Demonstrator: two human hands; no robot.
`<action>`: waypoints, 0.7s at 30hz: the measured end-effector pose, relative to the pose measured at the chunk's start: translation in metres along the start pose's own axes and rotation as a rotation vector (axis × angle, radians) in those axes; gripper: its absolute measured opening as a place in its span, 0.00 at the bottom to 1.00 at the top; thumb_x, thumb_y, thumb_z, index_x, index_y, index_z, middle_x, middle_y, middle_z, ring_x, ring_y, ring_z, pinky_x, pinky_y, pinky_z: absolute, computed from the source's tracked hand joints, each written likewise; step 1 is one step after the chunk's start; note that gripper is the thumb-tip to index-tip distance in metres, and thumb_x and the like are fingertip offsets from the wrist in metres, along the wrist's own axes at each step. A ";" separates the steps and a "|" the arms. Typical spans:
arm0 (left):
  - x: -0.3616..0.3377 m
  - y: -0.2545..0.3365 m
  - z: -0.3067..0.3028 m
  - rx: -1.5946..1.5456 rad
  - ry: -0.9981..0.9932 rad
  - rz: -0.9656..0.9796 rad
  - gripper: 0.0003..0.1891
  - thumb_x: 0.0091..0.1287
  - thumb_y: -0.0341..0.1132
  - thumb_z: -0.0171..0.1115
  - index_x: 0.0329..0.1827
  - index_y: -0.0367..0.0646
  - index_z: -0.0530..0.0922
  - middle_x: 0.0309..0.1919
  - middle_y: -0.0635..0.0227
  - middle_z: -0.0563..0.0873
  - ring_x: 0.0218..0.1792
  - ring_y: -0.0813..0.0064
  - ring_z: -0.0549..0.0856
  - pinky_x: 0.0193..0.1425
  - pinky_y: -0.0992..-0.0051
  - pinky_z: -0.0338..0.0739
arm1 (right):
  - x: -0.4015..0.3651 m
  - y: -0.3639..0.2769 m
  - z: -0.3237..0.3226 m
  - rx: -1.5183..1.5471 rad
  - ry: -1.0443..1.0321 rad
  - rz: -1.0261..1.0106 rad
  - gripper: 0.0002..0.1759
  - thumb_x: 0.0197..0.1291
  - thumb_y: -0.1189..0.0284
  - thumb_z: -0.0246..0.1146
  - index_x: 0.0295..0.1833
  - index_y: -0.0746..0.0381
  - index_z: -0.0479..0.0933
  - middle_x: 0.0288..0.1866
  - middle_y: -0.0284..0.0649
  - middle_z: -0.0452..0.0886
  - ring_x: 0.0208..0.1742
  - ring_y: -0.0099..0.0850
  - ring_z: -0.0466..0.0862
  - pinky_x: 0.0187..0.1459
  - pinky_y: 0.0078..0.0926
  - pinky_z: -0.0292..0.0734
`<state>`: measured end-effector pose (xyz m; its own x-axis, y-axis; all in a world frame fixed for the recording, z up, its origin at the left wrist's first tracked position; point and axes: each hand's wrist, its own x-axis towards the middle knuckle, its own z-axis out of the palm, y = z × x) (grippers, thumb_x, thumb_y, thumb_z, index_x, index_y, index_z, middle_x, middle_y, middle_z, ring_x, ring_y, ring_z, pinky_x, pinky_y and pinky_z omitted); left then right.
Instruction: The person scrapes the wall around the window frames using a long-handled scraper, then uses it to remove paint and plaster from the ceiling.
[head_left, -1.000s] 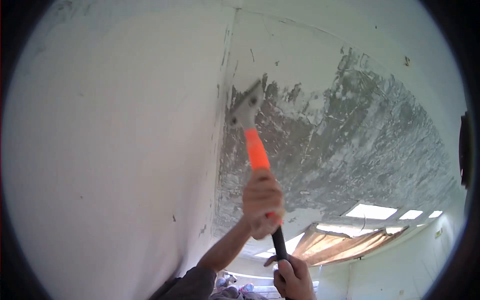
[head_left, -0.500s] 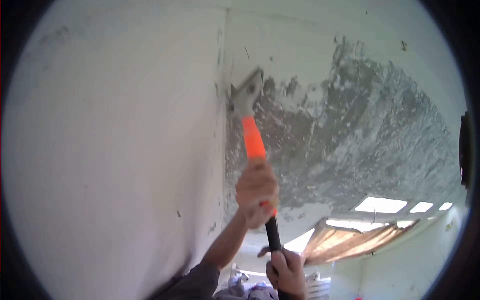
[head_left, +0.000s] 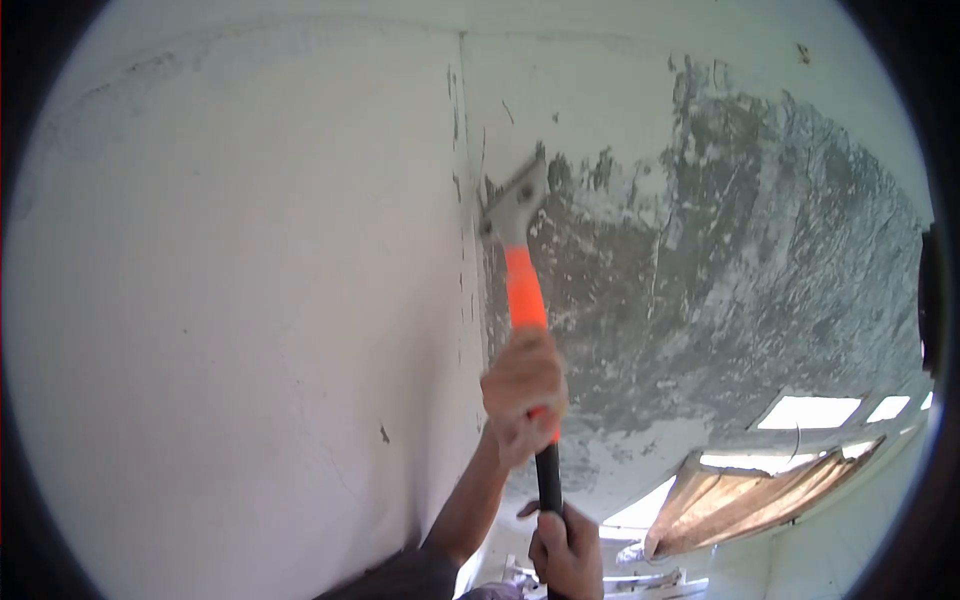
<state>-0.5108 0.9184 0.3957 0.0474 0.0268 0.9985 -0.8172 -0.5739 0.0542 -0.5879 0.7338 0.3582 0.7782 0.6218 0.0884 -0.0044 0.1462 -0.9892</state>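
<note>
A long-handled scraper (head_left: 525, 290) with an orange and black handle reaches up to the wall. Its grey metal head (head_left: 517, 205) is tilted, with the blade edge at the border between pale coating and bared grey surface, close to the corner. My left hand (head_left: 524, 392) is wrapped round the orange grip, its fingers a little blurred. Lower down, my right hand (head_left: 567, 550) closes round the black part of the handle, with one finger sticking out to the left. The handle's lower end leaves the picture at the bottom.
A smooth pale wall (head_left: 250, 280) meets the scraped grey wall (head_left: 700, 280) at a vertical corner. To the lower right are bright window openings (head_left: 808, 412) and a brown hanging cloth (head_left: 760, 500). A dark object (head_left: 930, 300) stands at the right edge.
The whole view has shifted, so walls and windows appear further right. Both hands keep their hold on the scraper, whose head stays near the corner at about the same part of the wall.
</note>
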 end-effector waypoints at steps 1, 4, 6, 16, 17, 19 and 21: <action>-0.005 0.007 0.001 0.000 -0.012 -0.026 0.12 0.40 0.39 0.57 0.12 0.43 0.65 0.12 0.69 0.66 0.16 0.67 0.64 0.32 0.67 0.61 | -0.002 0.004 0.000 -0.011 -0.019 -0.007 0.18 0.71 0.62 0.51 0.44 0.64 0.79 0.14 0.25 0.65 0.14 0.15 0.63 0.17 0.18 0.56; 0.006 -0.003 0.000 0.052 -0.006 0.010 0.13 0.42 0.39 0.56 0.12 0.43 0.64 0.12 0.69 0.66 0.15 0.67 0.64 0.33 0.68 0.61 | 0.002 -0.012 -0.007 0.066 -0.058 0.135 0.17 0.71 0.62 0.51 0.46 0.64 0.78 0.14 0.25 0.65 0.14 0.14 0.63 0.17 0.17 0.56; 0.009 0.001 0.002 -0.002 0.054 -0.034 0.13 0.44 0.40 0.56 0.12 0.44 0.64 0.11 0.70 0.66 0.15 0.69 0.64 0.33 0.69 0.61 | 0.004 -0.006 -0.004 0.059 -0.053 0.090 0.16 0.71 0.63 0.51 0.48 0.63 0.78 0.14 0.25 0.65 0.13 0.13 0.63 0.16 0.16 0.56; 0.004 0.001 0.015 0.010 0.026 -0.021 0.27 0.65 0.52 0.55 0.12 0.46 0.64 0.11 0.73 0.71 0.15 0.73 0.69 0.40 0.68 0.64 | 0.001 -0.013 -0.023 0.053 -0.108 0.255 0.16 0.71 0.66 0.50 0.46 0.69 0.75 0.12 0.28 0.65 0.10 0.15 0.62 0.13 0.17 0.55; -0.005 0.002 0.019 0.043 -0.015 -0.033 0.26 0.65 0.52 0.54 0.12 0.46 0.65 0.11 0.72 0.71 0.16 0.71 0.70 0.39 0.68 0.64 | -0.008 -0.008 -0.028 0.056 -0.105 0.259 0.16 0.71 0.66 0.50 0.46 0.69 0.75 0.12 0.28 0.65 0.10 0.15 0.62 0.13 0.17 0.55; -0.019 0.018 0.040 0.032 -0.029 -0.058 0.25 0.64 0.49 0.54 0.11 0.46 0.65 0.11 0.72 0.70 0.16 0.71 0.70 0.39 0.68 0.64 | -0.024 0.000 -0.044 0.039 -0.055 0.206 0.19 0.72 0.62 0.48 0.44 0.67 0.77 0.13 0.24 0.64 0.12 0.13 0.61 0.15 0.17 0.52; -0.027 0.022 0.053 0.024 -0.047 -0.090 0.23 0.62 0.47 0.54 0.11 0.46 0.65 0.11 0.72 0.70 0.16 0.70 0.69 0.39 0.67 0.64 | -0.032 0.000 -0.057 0.041 -0.060 0.218 0.19 0.72 0.62 0.48 0.44 0.67 0.77 0.12 0.24 0.64 0.12 0.14 0.61 0.15 0.17 0.51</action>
<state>-0.4998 0.8617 0.3699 0.1472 0.0412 0.9882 -0.7945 -0.5902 0.1429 -0.5770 0.6698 0.3486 0.7175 0.6864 -0.1189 -0.1945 0.0335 -0.9803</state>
